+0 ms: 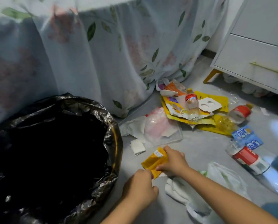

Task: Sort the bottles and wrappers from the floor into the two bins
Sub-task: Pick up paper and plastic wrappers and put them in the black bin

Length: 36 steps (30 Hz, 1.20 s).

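Both hands hold a small yellow wrapper (153,160) just above the grey floor, right of the bin. My right hand (173,161) grips its right side. My left hand (140,186) pinches its lower corner. A bin lined with a black bag (109,120) stands at the left, its mouth open. Farther back, a clear bottle with a red label (191,105) lies on large yellow packaging (219,97). Another red-labelled bottle (239,113) lies to the right, and a third (248,159) nearer me. A blue wrapper (247,137) lies between them.
A floral bed skirt (102,54) hangs behind the bin. A white drawer cabinet (254,50) with a yellow leg stands at the back right. Clear and pink plastic bags (157,126), a small white paper (137,146) and white plastic bags (183,193) litter the floor.
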### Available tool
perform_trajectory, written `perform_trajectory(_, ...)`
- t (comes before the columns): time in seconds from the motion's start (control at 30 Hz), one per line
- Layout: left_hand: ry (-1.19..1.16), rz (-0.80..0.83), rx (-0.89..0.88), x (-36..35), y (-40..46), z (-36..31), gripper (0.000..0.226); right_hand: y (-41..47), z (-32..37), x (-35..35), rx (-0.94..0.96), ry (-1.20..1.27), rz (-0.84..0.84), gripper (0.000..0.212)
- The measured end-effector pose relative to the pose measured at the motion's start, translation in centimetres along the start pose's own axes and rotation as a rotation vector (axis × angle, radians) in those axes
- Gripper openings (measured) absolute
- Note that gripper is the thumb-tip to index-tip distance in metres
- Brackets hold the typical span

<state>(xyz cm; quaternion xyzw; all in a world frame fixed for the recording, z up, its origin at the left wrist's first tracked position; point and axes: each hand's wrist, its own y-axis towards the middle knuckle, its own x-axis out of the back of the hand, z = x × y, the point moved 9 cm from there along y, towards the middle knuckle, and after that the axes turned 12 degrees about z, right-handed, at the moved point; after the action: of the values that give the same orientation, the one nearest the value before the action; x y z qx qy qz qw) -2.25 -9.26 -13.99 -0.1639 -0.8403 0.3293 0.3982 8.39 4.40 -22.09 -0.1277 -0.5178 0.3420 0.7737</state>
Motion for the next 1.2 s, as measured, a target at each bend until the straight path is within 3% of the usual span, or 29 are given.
perform_trajectory(0.07,-0.08,-0.069,-0.007,1.1,-0.1,-0.4,0.051,-1.1,0.1,0.7,0.105,0.201,0.019,0.043)
perform_trajectory(0.13,-0.145,-0.158,-0.028,2.5,-0.5,-1.0,0.051,-2.8,0.0,1.7,0.146,0.341,0.031,0.037)
perform_trajectory(0.33,-0.135,-0.206,-0.051,5.5,-3.4,-4.0,0.078,-10.2,1.9,6.0,0.197,0.676,0.1,0.046)
perform_trajectory(0.43,-0.075,-0.202,-0.124,7.9,-6.2,-6.4,0.07,-14.1,5.7,9.6,0.27,0.701,0.148,0.041)
perform_trajectory(0.57,-0.149,-0.197,-0.218,13.4,-11.5,-8.1,0.033,-18.4,12.9,14.8,0.387,0.627,0.165,0.042)
perform_trajectory(0.67,-0.336,-0.177,-0.279,17.8,-15.7,-7.5,0.026,-20.8,18.6,17.8,0.476,0.561,0.178,0.044)
perform_trajectory(0.83,-0.375,-0.31,-0.275,24.4,-21.3,-4.4,0.026,-22.5,26.1,19.4,0.584,0.501,0.219,0.041)
perform_trajectory(1.0,-0.472,-0.323,-0.148,26.4,-20.8,2.6,0.019,-20.5,25.0,15.4,0.467,0.242,0.254,0.038)
perform_trajectory(1.1,-0.496,-0.285,-0.008,25.1,-18.7,7.1,0.026,-18.9,21.9,12.7,0.338,0.032,0.33,0.033)
perform_trajectory(1.2,-0.454,-0.259,0.125,22.7,-17.1,10.8,0.034,-17.8,19.3,12.6,0.211,-0.013,0.327,0.03)
